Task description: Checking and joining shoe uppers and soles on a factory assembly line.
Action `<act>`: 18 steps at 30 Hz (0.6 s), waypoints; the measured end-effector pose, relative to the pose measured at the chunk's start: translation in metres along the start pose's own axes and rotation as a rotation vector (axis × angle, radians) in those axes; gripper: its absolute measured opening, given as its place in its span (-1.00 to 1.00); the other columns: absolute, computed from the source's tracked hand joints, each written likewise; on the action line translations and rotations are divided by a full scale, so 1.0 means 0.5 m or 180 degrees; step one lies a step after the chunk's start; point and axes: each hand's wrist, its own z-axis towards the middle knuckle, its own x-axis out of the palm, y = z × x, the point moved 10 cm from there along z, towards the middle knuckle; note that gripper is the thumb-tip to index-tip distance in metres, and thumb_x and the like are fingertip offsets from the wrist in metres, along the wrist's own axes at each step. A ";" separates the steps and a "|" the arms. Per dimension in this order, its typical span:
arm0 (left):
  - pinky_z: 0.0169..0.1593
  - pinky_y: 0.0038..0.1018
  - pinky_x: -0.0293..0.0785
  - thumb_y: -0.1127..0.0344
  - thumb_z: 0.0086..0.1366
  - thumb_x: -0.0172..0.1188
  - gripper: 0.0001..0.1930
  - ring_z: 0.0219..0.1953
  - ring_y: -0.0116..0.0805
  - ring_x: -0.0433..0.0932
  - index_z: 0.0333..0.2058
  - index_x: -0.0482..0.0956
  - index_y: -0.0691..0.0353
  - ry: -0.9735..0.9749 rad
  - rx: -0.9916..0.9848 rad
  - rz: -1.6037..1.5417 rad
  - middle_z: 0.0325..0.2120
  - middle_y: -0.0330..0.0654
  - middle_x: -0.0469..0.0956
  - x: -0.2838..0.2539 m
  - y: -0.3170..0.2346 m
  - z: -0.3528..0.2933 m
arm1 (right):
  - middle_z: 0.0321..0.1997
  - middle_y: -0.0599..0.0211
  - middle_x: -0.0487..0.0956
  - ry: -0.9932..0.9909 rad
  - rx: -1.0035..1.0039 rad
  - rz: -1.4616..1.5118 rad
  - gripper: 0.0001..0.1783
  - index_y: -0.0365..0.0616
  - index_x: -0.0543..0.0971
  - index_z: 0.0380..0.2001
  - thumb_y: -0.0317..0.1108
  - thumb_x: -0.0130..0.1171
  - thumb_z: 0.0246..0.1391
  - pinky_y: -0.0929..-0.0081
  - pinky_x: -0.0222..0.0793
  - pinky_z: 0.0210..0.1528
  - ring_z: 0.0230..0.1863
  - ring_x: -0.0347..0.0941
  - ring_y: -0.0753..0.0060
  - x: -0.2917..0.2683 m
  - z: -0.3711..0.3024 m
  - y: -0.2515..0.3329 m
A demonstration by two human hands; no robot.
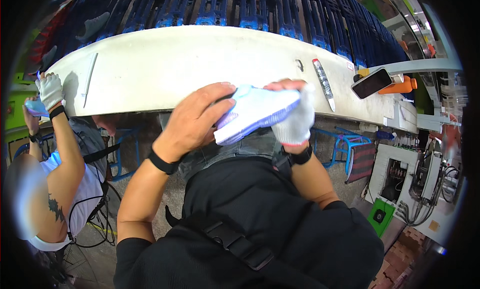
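A pale blue shoe (257, 111) with a white and lavender sole is held tilted in front of my body, at the near edge of the worktable. My left hand (197, 116), bare, curls round the heel end, its thumb side hidden. At the toe end my right hand (295, 114), in a white knitted glove with bare fingertips, grips the shoe from behind, slightly blurred. Dark bands circle both wrists.
On the pale worktable (200, 54) lie a white stick-like tool (90, 79), a knife-like tool with a wrapped handle (324, 84) and a small dark ring (299, 65). A phone (371, 83) stands at right by an orange bottle (398, 85). Blue slatted racks (260, 9) run behind. A co-worker (65, 174) handles a shoe at left.
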 end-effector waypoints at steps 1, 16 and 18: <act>0.14 -0.11 0.65 0.39 0.16 0.50 -0.47 0.11 0.06 0.70 0.12 0.63 0.30 0.0103 0.0197 0.0341 0.12 0.01 0.69 -0.027 -0.012 0.024 | -0.04 -0.03 0.76 -0.0028 0.0039 -0.0783 -0.60 -0.32 0.63 -0.04 -0.14 0.05 0.62 0.17 0.61 0.11 -0.08 0.71 0.14 0.003 0.028 0.001; -0.13 -0.02 0.63 0.03 0.09 0.70 -0.18 -0.19 0.32 0.73 0.19 0.42 0.23 0.0782 -0.1513 -0.0322 -0.34 0.14 0.73 0.034 0.134 0.113 | 0.03 0.18 0.64 0.0634 -0.0518 -0.1713 -0.75 -0.21 0.51 0.11 -0.31 0.14 0.52 0.36 0.50 0.15 0.05 0.55 0.44 0.129 0.117 -0.021; -0.14 -0.03 0.63 0.02 0.09 0.70 -0.19 -0.19 0.31 0.73 0.18 0.43 0.23 0.0794 -0.1471 -0.0341 -0.33 0.15 0.73 0.039 0.135 0.121 | 0.03 0.22 0.59 0.0669 -0.0672 -0.1566 -0.71 -0.19 0.49 0.13 -0.21 0.05 0.58 0.33 0.45 0.22 0.07 0.53 0.41 0.112 0.118 -0.016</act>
